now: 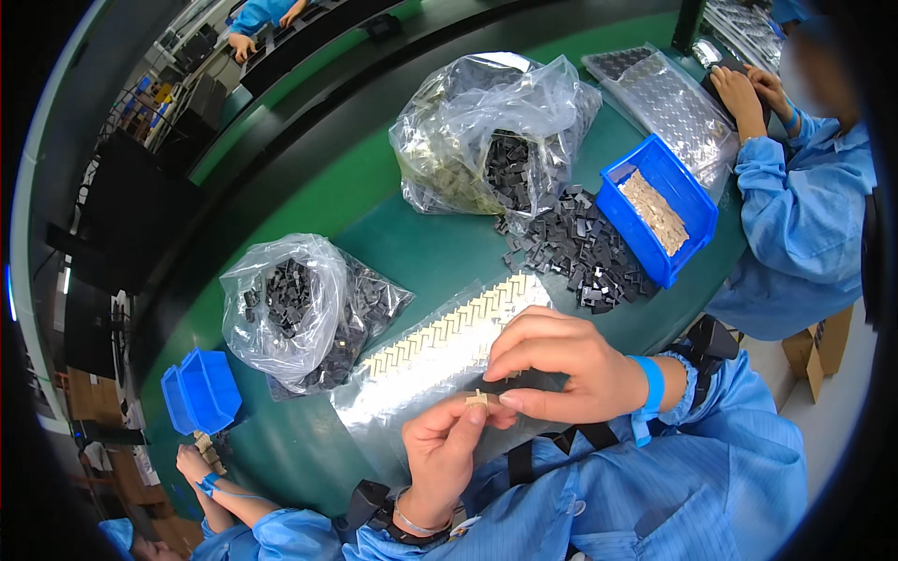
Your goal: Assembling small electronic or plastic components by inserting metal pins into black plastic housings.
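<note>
Between the thumb and fingers of my left hand (pixel 440 458) is a small beige plastic part (pixel 477 399). My right hand (pixel 571 369) is beside it, its fingers curled and its thumb tip close to the part. Something dark shows between the right thumb and fingers, too small to make out. Behind both hands lies a clear plastic sheet (pixel 369 411) bearing a long slanted row of similar beige parts (pixel 444 327). Part of the row is hidden behind my right hand.
Loose black parts (pixel 585 248) are heaped beside a blue bin (pixel 706 234) of beige pieces. Two clear bags (pixel 440 122) (pixel 245 327) hold black parts. Another blue bin (pixel 201 393) stands left. Co-workers' hands (pixel 744 98) (pixel 194 465) are at right and lower left. Bubble wrap (pixel 669 112) lies behind.
</note>
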